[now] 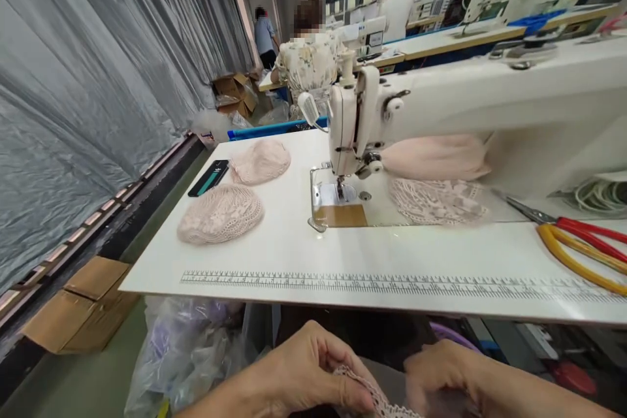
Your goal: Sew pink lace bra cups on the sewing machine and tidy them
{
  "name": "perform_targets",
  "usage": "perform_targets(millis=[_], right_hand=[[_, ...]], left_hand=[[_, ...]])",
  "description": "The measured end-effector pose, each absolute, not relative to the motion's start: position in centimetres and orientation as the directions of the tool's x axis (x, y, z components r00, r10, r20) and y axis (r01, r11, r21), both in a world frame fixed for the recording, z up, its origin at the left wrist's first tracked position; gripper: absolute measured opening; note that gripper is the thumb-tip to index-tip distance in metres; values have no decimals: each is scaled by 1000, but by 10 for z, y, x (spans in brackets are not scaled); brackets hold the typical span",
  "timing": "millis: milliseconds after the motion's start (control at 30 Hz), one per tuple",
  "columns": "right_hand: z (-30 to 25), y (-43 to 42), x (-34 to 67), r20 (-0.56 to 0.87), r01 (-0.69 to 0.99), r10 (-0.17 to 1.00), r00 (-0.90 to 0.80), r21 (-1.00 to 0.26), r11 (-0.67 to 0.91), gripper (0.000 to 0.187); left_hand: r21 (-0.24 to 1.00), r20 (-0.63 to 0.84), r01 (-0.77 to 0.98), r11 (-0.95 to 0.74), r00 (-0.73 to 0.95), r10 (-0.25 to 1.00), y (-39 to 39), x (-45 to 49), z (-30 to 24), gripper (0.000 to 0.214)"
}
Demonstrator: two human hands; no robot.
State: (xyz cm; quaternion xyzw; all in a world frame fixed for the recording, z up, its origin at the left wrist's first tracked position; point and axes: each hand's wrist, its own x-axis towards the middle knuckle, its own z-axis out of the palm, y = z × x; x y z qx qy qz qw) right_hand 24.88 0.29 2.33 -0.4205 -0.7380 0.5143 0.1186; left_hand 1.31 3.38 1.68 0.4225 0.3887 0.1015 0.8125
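My left hand (pixel 318 372) is below the front edge of the sewing table, thumb and fingers pinched on a pale pink lace piece (pixel 375 395) with a scalloped, openwork edge. Sheer fabric of the same piece stretches across to my right hand (pixel 441 375), which is curled around its other side and slightly blurred. The bottom of the picture cuts off the lower part of the piece. Above my hands stands a white sewing machine (pixel 347 124), with its presser foot over the metal needle plate (pixel 336 193) and no fabric under it.
Lace cups (pixel 220 214) and plain pink cups (pixel 262 162) lie left of the machine beside a dark phone-like object (pixel 209 177). More lace (pixel 438 200) rests under the arm. Scissors (pixel 578 228) lie right. A printed ruler (pixel 343 284) runs along the front. People work behind.
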Motion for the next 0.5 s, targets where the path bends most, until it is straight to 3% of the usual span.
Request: perform_targets(millis=[267, 500], right_hand=[[28, -15, 248, -376, 543, 673, -637, -838, 46, 26], [2, -36, 252, -431, 426, 662, -614, -886, -182, 25]], left_hand=[[727, -564, 181, 662, 708, 425, 18, 1, -2, 49], [716, -580, 208, 667, 708, 403, 3, 3, -12, 50]])
